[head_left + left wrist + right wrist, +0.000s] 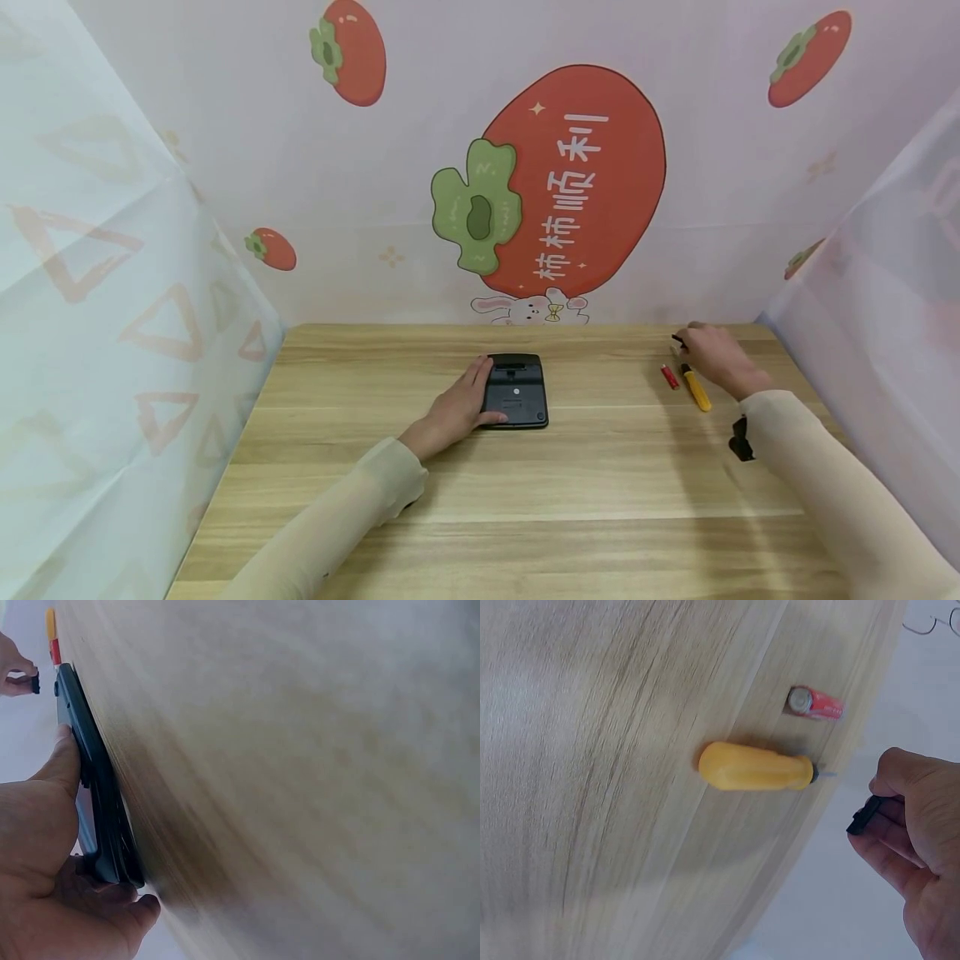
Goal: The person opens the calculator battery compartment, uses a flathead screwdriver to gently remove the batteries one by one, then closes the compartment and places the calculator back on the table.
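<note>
A black calculator (pixel 525 396) lies back side up on the table, with a dark slot near its far edge. My left hand (pixel 455 406) holds it by the left side, thumb at the near edge and fingers at the far corner. In the left wrist view, the calculator (pixel 90 761) appears edge-on between thumb and fingers. Toward the far right, my right hand (pixel 716 354) pinches a small black battery cover (pixel 865 815) between thumb and fingers, above the table. Close to that hand lie a screwdriver (pixel 754 766) with a yellow handle and a red battery (pixel 817 703).
The wood-grain table (pixel 525 483) ends at a white back sheet (pixel 360 250) printed with persimmons. White sheets also flank it on the left (pixel 90 333) and right (pixel 900 275). A black wrist device (pixel 741 440) shows at the right cuff.
</note>
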